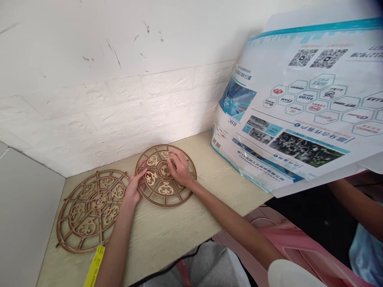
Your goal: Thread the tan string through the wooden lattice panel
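- Far left: a grey panel (pixel 26 215) meets the shelf (pixel 191 217); its lower part runs out of frame.
- Left disc (pixel 69 215): bronze-coloured openwork, lying flat on the shelf below the white brick wall (pixel 119 107). Its right rim sits just beside the right disc, and the left hand hides part of the gap. Material hard to make out.
- Yellow strap (pixel 94 265) at the left wrist, cut off by the bottom edge.
- Left hand (pixel 134 185): fingers spread, tips over the right disc's left rim. We cannot tell whether it grips or only rests.
- Right disc (pixel 166 195): same pattern, flat on the shelf near the wall, its centre and upper part covered by the right hand.
- Right hand (pixel 181 169): fingers curved and partly open on the disc near its hub. Grip unclear here too.
- Shelf runs on to the right of the right disc, as far as a curled poster (pixel 299 107), which leans on the wall, printed upside down to us and cut off at the right.
- Lower right: a pink object (pixel 311 255) below the shelf edge, only partly seen. Another forearm (pixel 359 203) at the frame edge; whose, we cannot tell.
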The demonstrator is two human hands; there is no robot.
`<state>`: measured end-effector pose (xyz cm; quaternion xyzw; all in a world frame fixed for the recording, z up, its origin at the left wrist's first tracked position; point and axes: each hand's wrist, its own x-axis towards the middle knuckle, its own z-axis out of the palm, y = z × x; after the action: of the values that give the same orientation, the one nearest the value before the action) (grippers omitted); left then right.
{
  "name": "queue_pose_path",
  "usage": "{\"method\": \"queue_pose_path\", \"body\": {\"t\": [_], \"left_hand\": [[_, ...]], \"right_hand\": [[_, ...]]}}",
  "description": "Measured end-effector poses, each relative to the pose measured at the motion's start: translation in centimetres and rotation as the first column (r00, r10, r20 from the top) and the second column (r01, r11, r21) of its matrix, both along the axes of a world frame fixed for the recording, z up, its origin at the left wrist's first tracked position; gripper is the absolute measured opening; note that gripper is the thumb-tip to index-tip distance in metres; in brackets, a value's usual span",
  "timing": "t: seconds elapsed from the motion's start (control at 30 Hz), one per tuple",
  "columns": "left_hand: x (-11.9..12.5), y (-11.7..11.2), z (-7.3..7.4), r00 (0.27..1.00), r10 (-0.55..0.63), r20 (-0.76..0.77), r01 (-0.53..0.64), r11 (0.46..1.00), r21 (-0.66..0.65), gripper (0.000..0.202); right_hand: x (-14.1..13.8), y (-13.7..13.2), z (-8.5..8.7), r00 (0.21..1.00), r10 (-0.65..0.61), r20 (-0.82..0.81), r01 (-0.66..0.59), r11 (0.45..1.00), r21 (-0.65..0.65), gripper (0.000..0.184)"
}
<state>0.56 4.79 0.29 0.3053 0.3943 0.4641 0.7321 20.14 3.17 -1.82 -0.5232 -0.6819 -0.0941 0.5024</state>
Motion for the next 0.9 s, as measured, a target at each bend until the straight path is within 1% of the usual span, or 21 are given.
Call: {"method": "queue_pose_path", "body": {"t": [0.1, 0.23, 0.37, 0.53, 0.77, 0.9], "left_hand": [[-0.03, 0.02, -0.06, 1.000, -0.005, 0.004, 0.005, 1.000, 0.014, 0.064], [-0.03, 0.06, -0.15, 1.000, -0.009, 0.005, 0.009, 1.000, 0.003, 0.064], [0.01, -0.01, -0.04, 1.000, -0.007, -0.004, 0.007, 1.000, -0.010, 0.063], [0.11, -0.14, 0.22, 1.000, -0.004, 0.003, 0.004, 1.000, -0.006, 0.065], [0.13, -0.19, 0.27, 1.000, 0.006, 0.002, -0.005, 1.000, -0.024, 0.061], [-0.01, -0.10, 0.02, 1.000, -0.001, 0.018, 0.001, 1.000, -0.003, 0.060]], "right_hand": [[-0.05, 0.07, -0.08, 1.000, 0.017, -0.005, -0.017, 1.000, -0.004, 0.018], [-0.12, 0.26, -0.05, 0.997, 0.072, 0.001, -0.071, 0.993, -0.092, 0.019], [-0.09, 0.43, -0.06, 0.997, 0.045, -0.068, -0.055, 0.986, -0.157, 0.021], [0.09, 0.64, -0.36, 0.995, 0.046, -0.087, -0.062, 0.979, -0.193, 0.023], [0.04, 0.59, -0.29, 0.992, 0.110, -0.062, -0.122, 0.963, -0.241, 0.031], [0.04, 0.61, -0.21, 0.988, 0.090, -0.127, -0.119, 0.962, -0.245, 0.033]]}}
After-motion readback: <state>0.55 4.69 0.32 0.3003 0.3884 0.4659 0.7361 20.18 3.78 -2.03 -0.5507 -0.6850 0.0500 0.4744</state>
